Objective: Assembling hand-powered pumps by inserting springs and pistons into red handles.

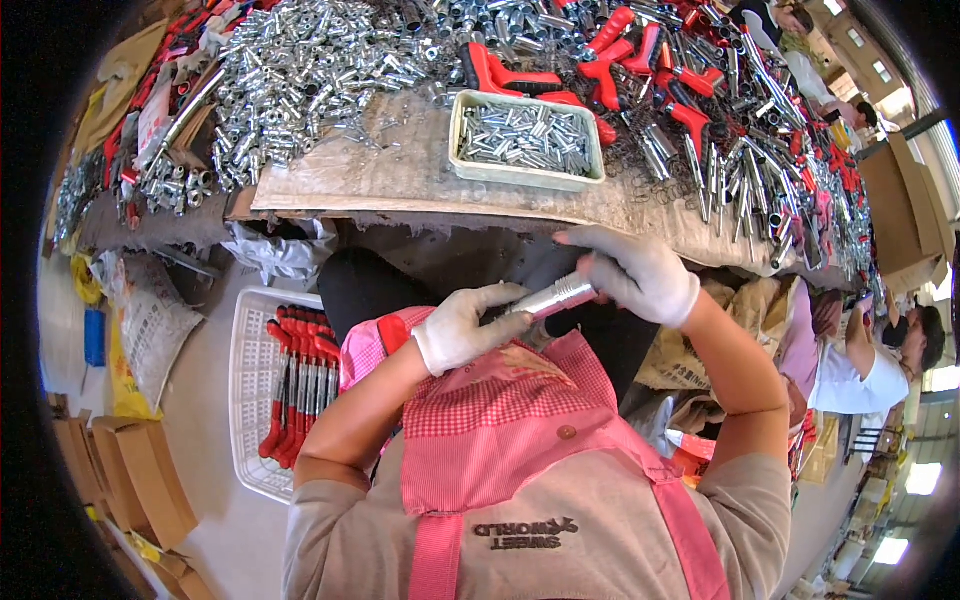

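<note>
My left hand (pixel 462 328) and right hand (pixel 642 279) clamp the metal tube (pixel 560 297) between them, which a slackened grip could drop.

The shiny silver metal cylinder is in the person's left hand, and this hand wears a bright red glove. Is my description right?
Only the glove's colour is wrong: the head view shows a white glove on the left hand, not a bright red one. The shiny silver metal cylinder is in that hand, as you say.
</note>
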Available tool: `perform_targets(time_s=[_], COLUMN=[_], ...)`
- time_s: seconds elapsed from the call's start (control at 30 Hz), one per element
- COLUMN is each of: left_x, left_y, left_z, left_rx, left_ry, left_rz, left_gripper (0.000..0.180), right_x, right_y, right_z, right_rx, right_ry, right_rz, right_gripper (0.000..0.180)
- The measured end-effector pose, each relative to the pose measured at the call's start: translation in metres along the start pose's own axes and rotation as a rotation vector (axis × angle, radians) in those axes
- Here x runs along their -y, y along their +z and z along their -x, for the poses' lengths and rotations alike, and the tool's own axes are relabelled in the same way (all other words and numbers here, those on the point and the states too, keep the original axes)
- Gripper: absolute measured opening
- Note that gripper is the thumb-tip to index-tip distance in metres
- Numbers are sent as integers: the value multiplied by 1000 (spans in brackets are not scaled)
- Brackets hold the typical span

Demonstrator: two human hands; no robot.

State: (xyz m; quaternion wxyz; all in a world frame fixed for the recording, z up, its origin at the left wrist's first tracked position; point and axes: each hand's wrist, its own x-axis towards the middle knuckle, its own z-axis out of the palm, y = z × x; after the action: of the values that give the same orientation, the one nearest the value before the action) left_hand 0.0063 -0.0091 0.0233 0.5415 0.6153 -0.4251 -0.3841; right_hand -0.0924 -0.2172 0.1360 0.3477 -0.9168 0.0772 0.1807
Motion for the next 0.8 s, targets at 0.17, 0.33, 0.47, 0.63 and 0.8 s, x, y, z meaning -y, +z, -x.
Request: perform_targets(time_s=[0.17,0.33,0.47,0.63,0.8], left_x=[2,-7,-3,-7,-6], left_y=[3,-5,-3,-2,-1], left_z=[-2,-3,0,0,-5], left_rx=[13,-16,27,43,21], left_ry=[0,-155,-83,-160,-223], left_rz=[-7,45,15,77,63], left_gripper=[34,33,34,36,36], right_x=[-24,-36,-17,-34,-37], right_y=[18,26,9,30,85], right_z=[-11,-15,3,-13,-43], right_rx=[-280,-450,-23,-154,-110], right_ry=[-586,-589,-20,-485,-645], right_rz=[-90,-68,-127,-520,-1511], right_gripper=[37,46,63,52,67])
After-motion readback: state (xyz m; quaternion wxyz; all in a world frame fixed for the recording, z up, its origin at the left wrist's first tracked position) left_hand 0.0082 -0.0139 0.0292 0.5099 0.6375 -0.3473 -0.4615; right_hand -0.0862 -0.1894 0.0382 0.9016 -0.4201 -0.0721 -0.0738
